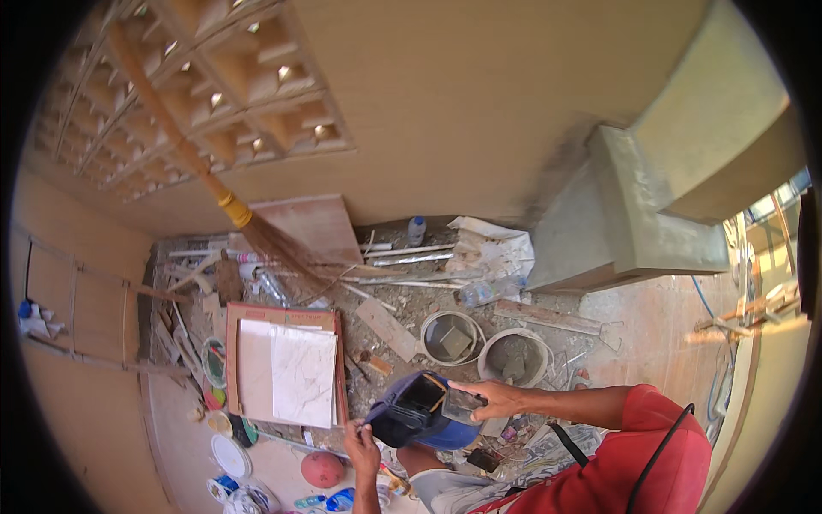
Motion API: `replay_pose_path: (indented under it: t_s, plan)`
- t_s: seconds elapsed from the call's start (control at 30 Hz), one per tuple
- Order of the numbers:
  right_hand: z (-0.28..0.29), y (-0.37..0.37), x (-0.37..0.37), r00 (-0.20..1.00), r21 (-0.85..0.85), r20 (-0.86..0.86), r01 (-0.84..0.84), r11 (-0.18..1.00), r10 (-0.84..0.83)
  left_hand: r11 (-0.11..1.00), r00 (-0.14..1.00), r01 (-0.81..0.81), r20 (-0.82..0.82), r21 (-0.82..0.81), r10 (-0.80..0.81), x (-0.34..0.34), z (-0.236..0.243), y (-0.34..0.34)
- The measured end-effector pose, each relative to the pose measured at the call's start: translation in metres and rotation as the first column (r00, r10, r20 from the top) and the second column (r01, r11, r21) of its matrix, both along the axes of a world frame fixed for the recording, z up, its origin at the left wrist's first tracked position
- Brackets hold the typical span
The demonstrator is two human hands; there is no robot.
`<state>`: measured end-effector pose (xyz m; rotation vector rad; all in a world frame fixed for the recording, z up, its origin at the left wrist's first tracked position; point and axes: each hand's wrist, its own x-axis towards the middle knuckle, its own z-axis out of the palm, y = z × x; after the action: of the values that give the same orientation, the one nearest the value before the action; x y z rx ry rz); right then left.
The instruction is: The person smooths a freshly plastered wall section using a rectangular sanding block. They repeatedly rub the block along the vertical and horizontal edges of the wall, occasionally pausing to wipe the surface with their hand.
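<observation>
A blue and black hollow item (415, 409), like a cap or pouch, is held between my hands, its dark inside facing up. Inside it are a black box-like part and a thin yellow strip. My left hand (363, 447) is closed on its dark left edge. At the other side, my right hand (486, 399) is closed with the thumb along the rim, by a flat greyish piece (461, 406); whether that piece is part of the item I cannot tell. Just beyond stand two round buckets, one with a grey block (455, 341) inside, the other with grey mortar (515, 364).
Tiles on a cardboard box (244, 377) lie to the left. A broom (224, 201) leans across the far left over rubble. Planks (548, 317), a plastic bottle (479, 294) and a white sack (488, 248) lie near the wall. A red ball (323, 469) is at the lower left.
</observation>
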<state>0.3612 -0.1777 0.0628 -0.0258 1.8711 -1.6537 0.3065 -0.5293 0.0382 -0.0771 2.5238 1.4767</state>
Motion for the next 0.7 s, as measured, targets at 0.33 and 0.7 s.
replay_pose_path:
  t_s: [0.33,0.7]
  plan:
    - [0.113,0.273,0.334,0.907,0.348,-0.055,0.409,0.843,-0.417,0.605,0.677,0.734,0.265,-0.308,-0.687,0.165,-0.034,0.305]
    - [0.138,0.421,0.566,0.687,0.318,-0.008,0.691,0.65,-0.727,0.413,0.517,0.829,0.236,-0.377,-0.823,0.329,0.087,0.56]
